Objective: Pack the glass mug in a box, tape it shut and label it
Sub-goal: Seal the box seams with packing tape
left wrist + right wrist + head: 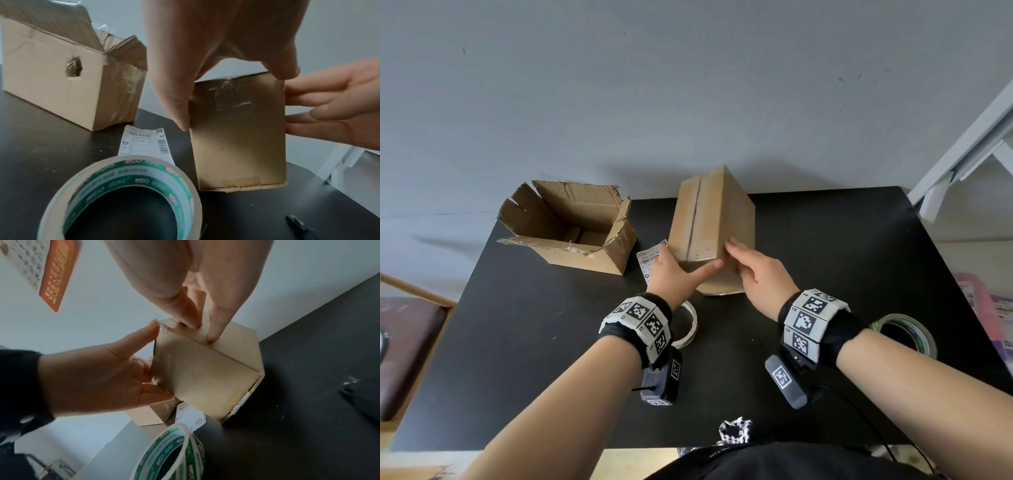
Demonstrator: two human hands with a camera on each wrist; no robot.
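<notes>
from the head view, i am looking down at a black desk where the closed box is standing upright near the far edge. my left hand is lying against its left side, thumb stretched across the near face. my right hand is lying on the right side with straight fingers. neither hand is curling round it. an open box is sitting to the left with its flaps up, and a label is lying flat between the two boxes. one tape roll is lying just behind my left wrist, another roll by my right wrist.

from the left wrist, my left hand is reaching over the box, a finger down its left edge and the thumb at the top right corner. my right hand is pressing flat fingers on the right side. the label is lying beside the box, its near end hidden behind the tape roll. the open box is standing at the left.

from the right wrist, my right hand is touching the top seam of the box with its fingertips, and my left hand is bracing the side with an open palm. the mug is not showing anywhere, so i cannot tell where it is.
</notes>
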